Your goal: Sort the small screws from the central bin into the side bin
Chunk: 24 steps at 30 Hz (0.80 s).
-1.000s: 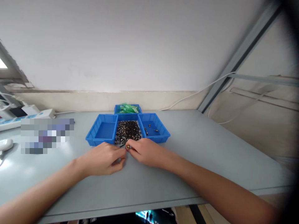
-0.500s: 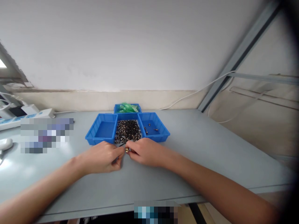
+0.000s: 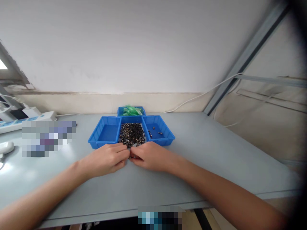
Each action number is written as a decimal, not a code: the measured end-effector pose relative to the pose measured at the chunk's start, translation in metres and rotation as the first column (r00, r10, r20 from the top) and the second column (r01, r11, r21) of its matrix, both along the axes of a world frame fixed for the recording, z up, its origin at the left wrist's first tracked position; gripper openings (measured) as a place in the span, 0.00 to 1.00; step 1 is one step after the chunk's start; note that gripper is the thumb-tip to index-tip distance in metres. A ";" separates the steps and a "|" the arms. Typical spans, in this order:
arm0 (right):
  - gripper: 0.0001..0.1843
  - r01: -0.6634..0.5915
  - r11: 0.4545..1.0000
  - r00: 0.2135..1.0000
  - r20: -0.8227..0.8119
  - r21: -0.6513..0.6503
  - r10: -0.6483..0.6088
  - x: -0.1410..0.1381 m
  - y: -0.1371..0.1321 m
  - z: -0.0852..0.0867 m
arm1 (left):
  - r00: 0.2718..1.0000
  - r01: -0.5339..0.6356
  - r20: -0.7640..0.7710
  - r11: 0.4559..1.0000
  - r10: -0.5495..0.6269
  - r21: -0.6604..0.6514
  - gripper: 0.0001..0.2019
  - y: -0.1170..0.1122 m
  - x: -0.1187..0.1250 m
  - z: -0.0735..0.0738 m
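My left hand point(image 3: 109, 159) and my right hand point(image 3: 151, 156) meet fingertip to fingertip just in front of the blue bins. The right fingers pinch a small brass-coloured metal part point(image 3: 129, 157), mostly covered by them. My left hand is closed at its tip, and what it grips is hidden. Behind the fingers, the middle blue bin point(image 3: 131, 119) holds a heap of small black and metallic pieces point(image 3: 132, 133). In the right blue bin point(image 3: 163, 139) lie several small metal parts point(image 3: 160, 133). The left blue bin point(image 3: 109, 131) shows a bare floor.
A rear blue bin point(image 3: 144, 112) with green plastic bags point(image 3: 132, 110) stands by the wall. On the left are a white power strip point(image 3: 45, 117) with plugs and a white device point(image 3: 7, 147). A grey metal frame post point(image 3: 223, 86) rises at the right.
The left fingers have come in against the right fingertips. The brass-coloured part, plainly visible before, is now largely covered, and the thin dark piece by the left fingers no longer shows.
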State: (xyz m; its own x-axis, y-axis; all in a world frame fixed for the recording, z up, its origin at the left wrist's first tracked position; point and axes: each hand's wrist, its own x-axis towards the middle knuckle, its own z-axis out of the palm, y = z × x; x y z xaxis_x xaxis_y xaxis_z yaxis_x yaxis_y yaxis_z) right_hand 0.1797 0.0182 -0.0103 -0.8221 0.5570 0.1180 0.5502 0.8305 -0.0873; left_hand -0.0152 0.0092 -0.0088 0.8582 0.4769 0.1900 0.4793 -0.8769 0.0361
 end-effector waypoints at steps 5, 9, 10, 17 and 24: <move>0.09 0.013 1.000 1.000 -0.005 0.003 -0.013 -0.001 0.000 0.001 | 0.999 -0.011 -0.048 1.000 0.010 -0.018 0.08 0.000 -0.001 -0.001; 0.10 -0.001 1.000 1.000 -0.014 -0.002 0.001 0.000 0.000 -0.001 | 0.998 -0.013 -0.066 0.999 0.011 -0.041 0.06 0.001 0.000 -0.001; 0.10 -0.001 1.000 1.000 -0.016 -0.001 0.001 0.000 0.001 -0.002 | 0.997 -0.008 -0.071 0.999 0.006 -0.039 0.07 0.001 0.000 -0.001; 0.11 0.019 1.000 1.000 -0.008 0.010 -0.019 0.000 0.000 -0.003 | 0.998 0.001 -0.062 0.999 -0.003 -0.035 0.08 0.001 0.001 -0.003; 0.10 0.014 1.000 1.000 0.006 0.015 -0.014 0.000 0.001 -0.004 | 0.987 0.076 -0.149 0.992 -0.061 0.102 0.11 0.003 0.003 -0.006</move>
